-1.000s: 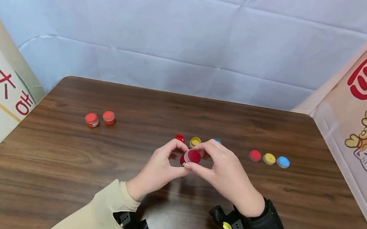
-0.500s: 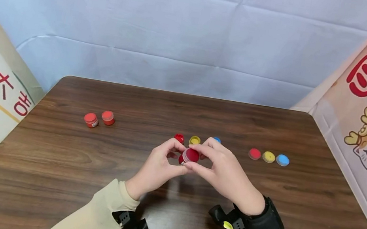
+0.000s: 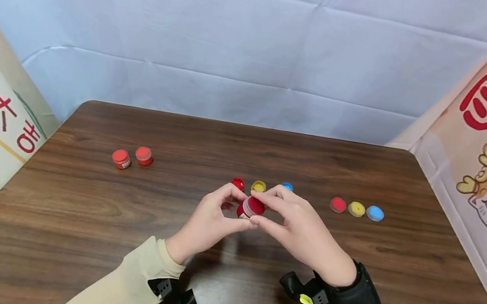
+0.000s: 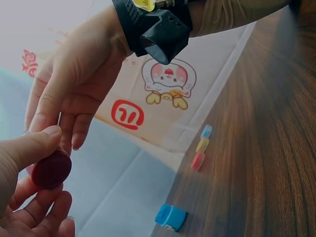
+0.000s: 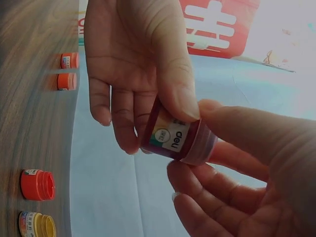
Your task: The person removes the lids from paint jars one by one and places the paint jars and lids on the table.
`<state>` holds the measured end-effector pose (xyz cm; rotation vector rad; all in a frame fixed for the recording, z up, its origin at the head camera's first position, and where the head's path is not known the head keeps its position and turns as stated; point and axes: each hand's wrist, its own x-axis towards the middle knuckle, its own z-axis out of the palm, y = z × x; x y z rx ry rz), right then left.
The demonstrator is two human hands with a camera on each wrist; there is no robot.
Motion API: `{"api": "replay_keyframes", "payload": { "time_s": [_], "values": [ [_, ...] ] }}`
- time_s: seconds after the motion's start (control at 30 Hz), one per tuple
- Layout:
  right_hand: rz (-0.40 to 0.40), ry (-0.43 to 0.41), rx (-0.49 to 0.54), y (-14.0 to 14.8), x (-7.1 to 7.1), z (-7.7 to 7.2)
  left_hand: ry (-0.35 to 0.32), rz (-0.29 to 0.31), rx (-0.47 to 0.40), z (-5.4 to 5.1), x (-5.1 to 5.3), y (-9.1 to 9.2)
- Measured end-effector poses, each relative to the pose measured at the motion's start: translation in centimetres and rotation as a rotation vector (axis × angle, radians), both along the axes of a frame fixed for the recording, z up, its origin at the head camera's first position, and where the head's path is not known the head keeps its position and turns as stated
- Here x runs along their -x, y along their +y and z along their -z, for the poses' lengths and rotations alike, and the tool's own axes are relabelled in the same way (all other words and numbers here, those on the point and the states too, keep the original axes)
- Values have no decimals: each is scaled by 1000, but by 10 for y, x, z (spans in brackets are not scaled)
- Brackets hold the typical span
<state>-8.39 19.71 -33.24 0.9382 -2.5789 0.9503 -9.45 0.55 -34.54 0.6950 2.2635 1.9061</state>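
Note:
Just above the middle of the table, my left hand (image 3: 207, 215) holds the body of a dark red paint jar (image 5: 167, 133), labelled "deli". The thumb and fingers of my right hand (image 3: 301, 225) pinch the jar's lid at its rim. The lid sits on the jar, which is tilted with its top toward the right hand. Behind the hands stand uncapped paint jars: a red jar (image 5: 38, 185), a yellow jar (image 5: 37, 224) and a blue jar (image 4: 171, 216). In the head view they are partly hidden by my fingers.
To the right lie a red lid (image 3: 337, 204), a yellow lid (image 3: 356, 209) and a blue lid (image 3: 375, 213) in a row. Two lidded orange-red jars (image 3: 121, 158) (image 3: 144, 156) stand at the left. A pale cloth (image 3: 221, 53) hangs behind the table (image 3: 92, 234).
My right hand has turned slightly at the lid, its thumb moving a little to the right. The left hand and the jar stay in nearly the same place.

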Motion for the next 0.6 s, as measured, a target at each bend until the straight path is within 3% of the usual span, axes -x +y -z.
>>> {"api": "replay_keyframes", "payload": {
  "time_s": [0.2, 0.43, 0.6],
  "values": [
    [22, -26, 10, -6, 3, 1, 17, -50, 22, 1, 0, -3],
    [153, -34, -3, -6, 0, 3, 105, -72, 62, 31, 13, 2],
    [179, -42, 7, -8, -1, 3, 171, -85, 60, 36, 16, 2]
  ]
}}
